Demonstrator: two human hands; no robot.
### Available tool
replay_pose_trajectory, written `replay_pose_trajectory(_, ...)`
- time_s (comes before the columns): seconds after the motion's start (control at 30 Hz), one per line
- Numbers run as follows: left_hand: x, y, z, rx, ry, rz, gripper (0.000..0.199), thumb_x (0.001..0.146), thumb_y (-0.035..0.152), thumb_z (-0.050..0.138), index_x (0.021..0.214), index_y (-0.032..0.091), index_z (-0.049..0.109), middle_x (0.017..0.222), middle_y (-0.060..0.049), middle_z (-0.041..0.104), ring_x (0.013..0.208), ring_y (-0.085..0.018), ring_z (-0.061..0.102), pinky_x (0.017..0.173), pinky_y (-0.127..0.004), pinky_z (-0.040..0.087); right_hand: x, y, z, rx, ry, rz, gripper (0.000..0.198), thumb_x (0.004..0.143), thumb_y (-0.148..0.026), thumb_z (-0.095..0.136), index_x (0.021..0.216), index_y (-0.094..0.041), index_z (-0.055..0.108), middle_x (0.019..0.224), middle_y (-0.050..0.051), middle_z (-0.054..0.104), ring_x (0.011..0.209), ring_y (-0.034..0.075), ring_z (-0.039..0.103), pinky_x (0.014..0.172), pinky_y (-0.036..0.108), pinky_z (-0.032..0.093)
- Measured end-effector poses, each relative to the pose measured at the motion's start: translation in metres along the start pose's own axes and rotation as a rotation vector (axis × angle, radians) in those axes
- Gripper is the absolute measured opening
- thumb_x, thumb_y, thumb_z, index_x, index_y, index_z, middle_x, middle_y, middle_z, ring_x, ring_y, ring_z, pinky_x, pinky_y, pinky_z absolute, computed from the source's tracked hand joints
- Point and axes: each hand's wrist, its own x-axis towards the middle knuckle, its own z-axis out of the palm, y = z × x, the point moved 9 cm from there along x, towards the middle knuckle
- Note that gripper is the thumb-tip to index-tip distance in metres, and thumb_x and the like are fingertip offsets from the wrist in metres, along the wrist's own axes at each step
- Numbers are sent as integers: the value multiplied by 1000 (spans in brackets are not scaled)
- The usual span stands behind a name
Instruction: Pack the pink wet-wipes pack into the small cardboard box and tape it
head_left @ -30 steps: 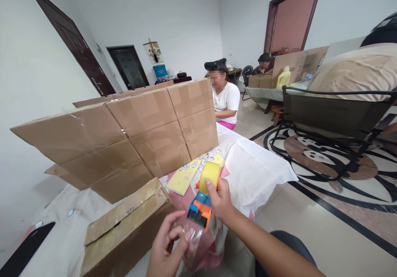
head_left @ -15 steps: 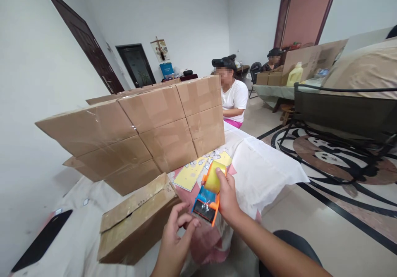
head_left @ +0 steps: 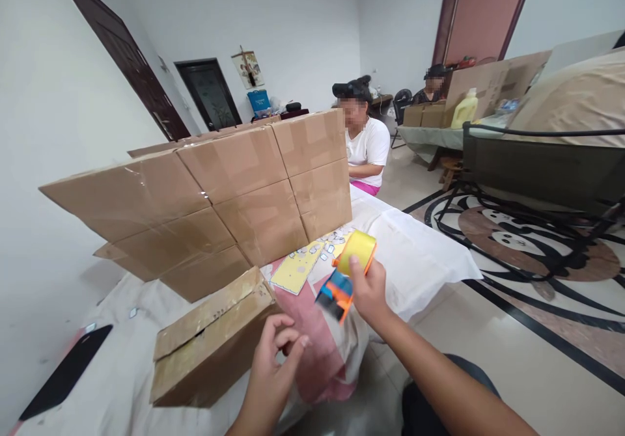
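My right hand [head_left: 374, 293] grips a tape dispenser [head_left: 336, 293], orange and blue with a yellow roll of tape [head_left: 359, 250], tilted over the front of the table. My thumb lies against the roll. Lower down, my left hand [head_left: 278, 358] is closed in a pinch, thumb against curled fingers; whatever may be between them is too small or too clear to make out. Just left of that hand, a closed cardboard box [head_left: 209, 345] lies on the cloth-covered table.
Several taped cardboard boxes [head_left: 249, 208] form a wall across the table. A yellow printed sheet [head_left: 295, 270] lies before them on the white cloth [head_left: 415, 241]. A black flat object [head_left: 68, 371] is at left. A person in a white shirt [head_left: 374, 149] sits behind; another person is farther back.
My right hand has moved the tape dispenser up and right, away from my left hand. The left hand has stayed nearly in place, still pinched.
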Motion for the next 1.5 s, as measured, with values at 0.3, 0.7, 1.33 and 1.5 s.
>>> replay_pose_trajectory(0.3,3,-1,-6,44,-64,28,33,86,45,67,96,24,44,75,0,73,77,-19,69,74,-27,47,0,21,5,109,52,100,36,82,-53,68,71,-19,63,72,5,68,75,22,67,74,36,56)
replay_pose_trajectory(0.7,6,-2,4,-41,-101,-34,37,80,46,70,88,24,41,69,2,67,68,-16,63,65,-23,40,-25,39,49,407,24,410,44,81,-62,67,83,-19,60,68,1,67,56,16,61,55,28,50)
replay_pose_trajectory(1.33,18,-40,14,-61,-133,-52,49,80,56,73,80,24,35,66,4,62,71,-18,67,63,-23,38,-1,9,16,395,110,343,39,90,-54,56,84,-17,68,66,5,72,57,21,68,53,32,57)
replay_pose_trajectory(1.5,17,-46,18,-116,-139,-90,51,79,56,74,83,25,34,72,0,72,78,-20,70,69,-24,41,11,14,-1,477,209,367,42,79,-60,68,82,-18,63,64,2,67,54,18,62,53,30,53)
